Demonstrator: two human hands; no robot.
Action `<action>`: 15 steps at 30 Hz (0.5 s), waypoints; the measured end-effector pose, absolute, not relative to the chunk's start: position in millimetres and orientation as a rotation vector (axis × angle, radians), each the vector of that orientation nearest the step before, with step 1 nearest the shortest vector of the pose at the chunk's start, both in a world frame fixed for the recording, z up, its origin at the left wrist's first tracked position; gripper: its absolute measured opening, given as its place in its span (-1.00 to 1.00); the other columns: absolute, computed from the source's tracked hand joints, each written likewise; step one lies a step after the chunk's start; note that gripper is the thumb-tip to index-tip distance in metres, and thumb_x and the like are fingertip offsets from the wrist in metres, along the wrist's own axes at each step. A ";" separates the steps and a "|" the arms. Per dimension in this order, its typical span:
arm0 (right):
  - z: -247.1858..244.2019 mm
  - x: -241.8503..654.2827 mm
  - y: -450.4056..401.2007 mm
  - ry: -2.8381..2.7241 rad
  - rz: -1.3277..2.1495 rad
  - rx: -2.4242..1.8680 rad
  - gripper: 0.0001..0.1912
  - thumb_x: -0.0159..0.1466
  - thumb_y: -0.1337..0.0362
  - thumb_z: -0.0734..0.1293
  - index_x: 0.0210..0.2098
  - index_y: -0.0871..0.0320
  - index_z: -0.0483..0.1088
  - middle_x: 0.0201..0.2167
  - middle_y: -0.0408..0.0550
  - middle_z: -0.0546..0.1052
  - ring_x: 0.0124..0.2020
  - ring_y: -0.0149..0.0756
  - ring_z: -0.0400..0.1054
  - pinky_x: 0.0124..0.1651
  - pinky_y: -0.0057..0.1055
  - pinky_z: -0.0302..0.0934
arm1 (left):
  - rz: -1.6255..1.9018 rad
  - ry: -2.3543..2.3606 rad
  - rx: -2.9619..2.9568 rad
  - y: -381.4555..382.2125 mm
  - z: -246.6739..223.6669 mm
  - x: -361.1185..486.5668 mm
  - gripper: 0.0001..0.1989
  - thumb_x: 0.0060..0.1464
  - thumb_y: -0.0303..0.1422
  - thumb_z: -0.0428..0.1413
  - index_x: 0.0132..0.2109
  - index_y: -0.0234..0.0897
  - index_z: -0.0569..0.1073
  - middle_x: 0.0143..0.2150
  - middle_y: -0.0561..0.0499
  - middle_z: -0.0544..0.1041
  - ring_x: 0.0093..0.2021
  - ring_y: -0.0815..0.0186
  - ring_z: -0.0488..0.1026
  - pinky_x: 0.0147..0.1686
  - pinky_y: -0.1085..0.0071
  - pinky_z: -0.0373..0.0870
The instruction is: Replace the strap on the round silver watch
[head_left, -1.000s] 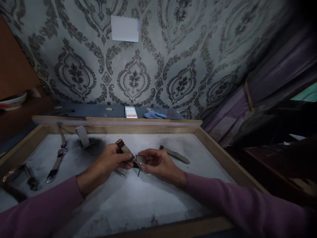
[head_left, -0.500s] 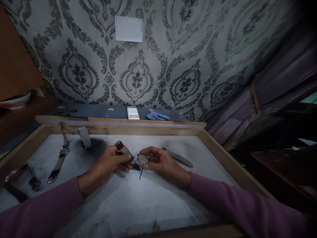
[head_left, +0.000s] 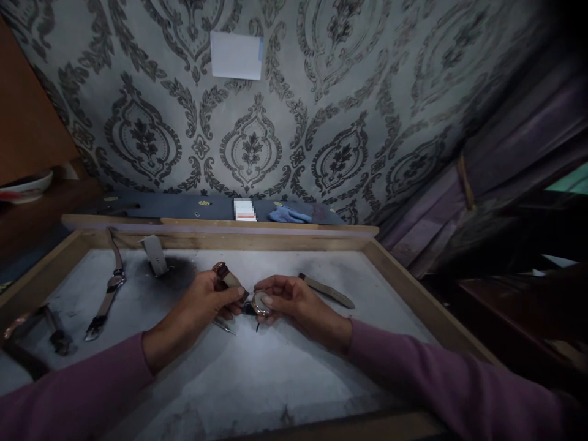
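Patterned wall (head_left: 250, 147) behind tray (head_left: 298, 242); L hand (head_left: 204, 301) pinching brown strap (head_left: 228, 278); R hand (head_left: 298, 306) gripping watch case (head_left: 260, 304)

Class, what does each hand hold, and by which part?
Left hand: a flat brown and tan watch strap, pinched near the end opposite its gold-coloured buckle. Right hand: a round metallic watch case, gripped at its edge.

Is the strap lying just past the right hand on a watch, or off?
Off: the strap lies flat, with nothing showing attached at either end.

Watch case (head_left: 260, 306) glossy metal, strap (head_left: 230, 279) matt (leather-like), tray rim (head_left: 257, 241) wood.
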State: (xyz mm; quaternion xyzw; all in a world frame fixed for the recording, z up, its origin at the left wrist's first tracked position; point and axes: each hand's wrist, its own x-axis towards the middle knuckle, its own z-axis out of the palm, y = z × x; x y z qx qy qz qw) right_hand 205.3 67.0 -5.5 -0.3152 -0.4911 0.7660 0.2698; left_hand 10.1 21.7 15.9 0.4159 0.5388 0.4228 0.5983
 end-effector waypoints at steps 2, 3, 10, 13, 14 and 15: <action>-4.8 204.8 66.8 -1.324 2.062 -0.856 -0.51 -0.05 0.16 0.59 -0.23 0.27 0.42 -0.42 -0.08 0.58 -0.49 -0.36 0.51 -0.44 -0.48 0.36 | 0.988 1.253 0.984 21.4 15.7 10.7 -0.79 -0.16 -0.31 0.30 -0.49 -0.32 0.45 -0.60 0.04 0.49 -0.60 0.41 0.39 -0.57 0.51 0.33; -4.7 204.7 66.8 -1.326 2.060 -0.859 -0.52 -0.05 0.16 0.59 -0.24 0.27 0.43 -0.42 -0.08 0.58 -0.49 -0.36 0.51 -0.44 -0.48 0.36 | 0.993 1.257 0.991 21.4 15.7 11.0 -0.78 -0.17 -0.30 0.30 -0.50 -0.32 0.44 -0.60 0.04 0.48 -0.60 0.41 0.39 -0.57 0.51 0.32; -6.6 205.1 67.5 -1.350 2.064 -0.858 -0.54 -0.03 0.15 0.58 -0.26 0.29 0.42 -0.42 -0.07 0.58 -0.48 -0.35 0.52 -0.42 -0.46 0.39 | 0.965 1.308 1.001 22.4 19.1 14.5 -0.82 -0.19 -0.33 0.27 -0.53 -0.33 0.44 -0.61 0.04 0.49 -0.61 0.40 0.37 -0.57 0.50 0.28; -7.3 205.0 67.5 -1.379 2.068 -0.834 -0.56 -0.01 0.15 0.57 -0.26 0.28 0.42 -0.44 -0.08 0.57 -0.48 -0.36 0.52 -0.43 -0.46 0.39 | 0.962 1.317 1.003 22.9 19.9 15.4 -0.84 -0.17 -0.36 0.25 -0.54 -0.32 0.43 -0.63 0.05 0.47 -0.61 0.40 0.36 -0.57 0.50 0.27; -7.5 205.1 67.3 -1.386 2.067 -0.831 -0.56 0.00 0.15 0.56 -0.26 0.28 0.42 -0.45 -0.09 0.57 -0.48 -0.36 0.52 -0.43 -0.46 0.38 | 0.958 1.321 1.004 23.0 19.8 15.6 -0.84 -0.16 -0.37 0.24 -0.54 -0.32 0.43 -0.63 0.05 0.47 -0.62 0.40 0.36 -0.57 0.50 0.27; -7.7 205.2 67.1 -1.389 2.065 -0.829 -0.57 0.01 0.16 0.56 -0.26 0.28 0.42 -0.45 -0.09 0.57 -0.47 -0.36 0.52 -0.43 -0.46 0.38 | 0.959 1.323 1.009 23.0 19.6 15.8 -0.85 -0.16 -0.37 0.24 -0.54 -0.33 0.43 -0.63 0.06 0.47 -0.62 0.40 0.36 -0.57 0.50 0.27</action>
